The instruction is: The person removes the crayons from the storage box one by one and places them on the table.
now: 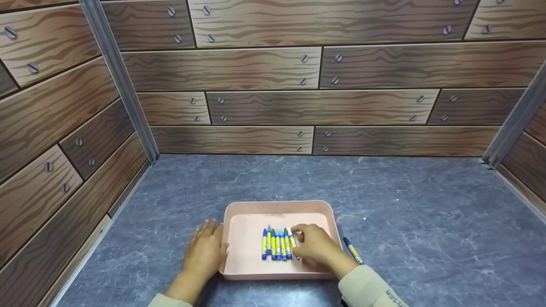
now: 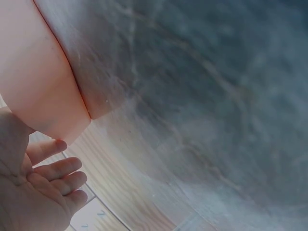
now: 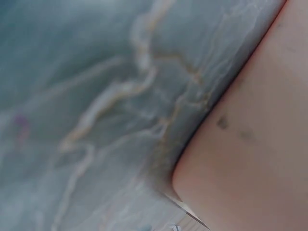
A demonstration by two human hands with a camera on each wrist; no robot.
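A pink tray [image 1: 243, 273] holds a row of several crayons [image 1: 273, 245] with yellow and blue wrappers, lying side by side. Over the row's right end, my right hand [image 1: 315, 244] pinches a white-tipped crayon [image 1: 290, 233], partly covered by the fingers. My left hand [image 1: 205, 249] holds the tray's left wall, the thumb over the rim and the fingers outside. In the left wrist view, the fingers [image 2: 57, 169] extend beside the tray's outer wall [image 2: 41, 91], which hides the thumb. The right wrist view shows the tray wall [image 3: 255, 144] but no hand.
One more crayon [image 1: 353, 250] with a dark blue tip lies on the table just right of the tray, near the right sleeve. Wood-patterned panels [image 1: 264, 106] close off the back and sides of the grey marbled table [image 1: 426, 221].
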